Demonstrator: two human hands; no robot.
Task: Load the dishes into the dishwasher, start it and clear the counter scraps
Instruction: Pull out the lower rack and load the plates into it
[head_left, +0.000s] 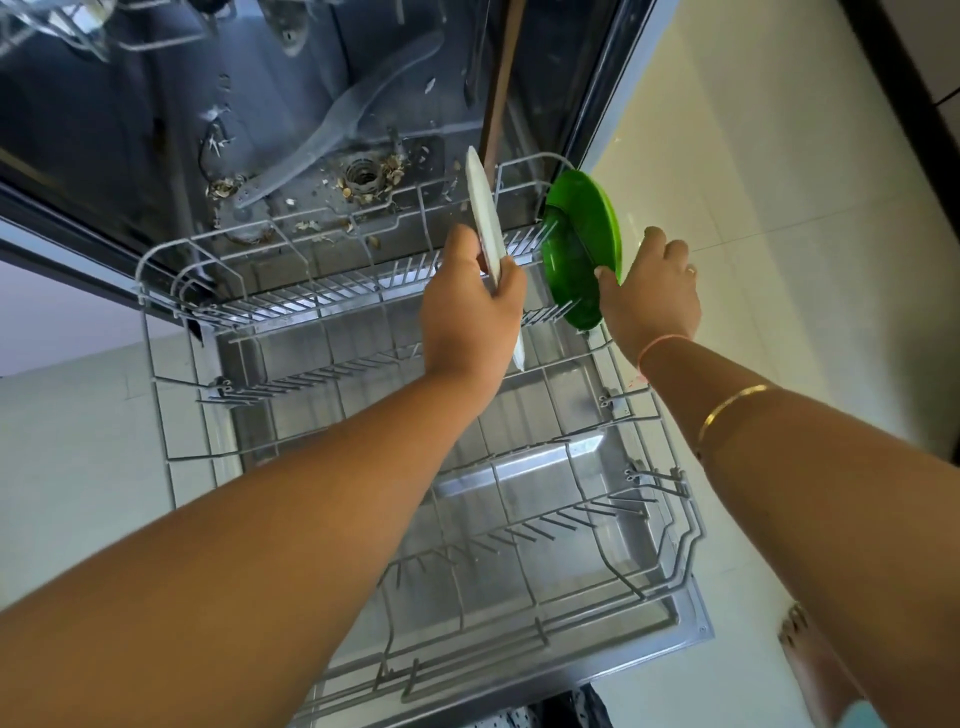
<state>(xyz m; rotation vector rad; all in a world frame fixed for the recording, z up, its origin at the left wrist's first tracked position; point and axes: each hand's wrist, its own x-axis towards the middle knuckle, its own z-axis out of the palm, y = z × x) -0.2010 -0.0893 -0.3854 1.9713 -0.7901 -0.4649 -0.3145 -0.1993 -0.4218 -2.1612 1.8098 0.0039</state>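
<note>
The dishwasher's lower wire rack (670, 525) is pulled out over the open door (519, 525). My left hand (467, 312) grips a white plate (485, 218) held on edge above the rack's far tine row. My right hand (652, 291) pinches the rim of a green plate (582, 244), which stands upright at the rack's far right corner among the tines. Apart from the two plates, the rack holds nothing.
Inside the tub (156, 130) the spray arm (332, 135) and filter (363, 176) lie among scattered food scraps. Part of the upper rack (78, 31) shows at top left. Pale tiled floor (779, 208) surrounds the door; a bare foot (810, 660) stands at lower right.
</note>
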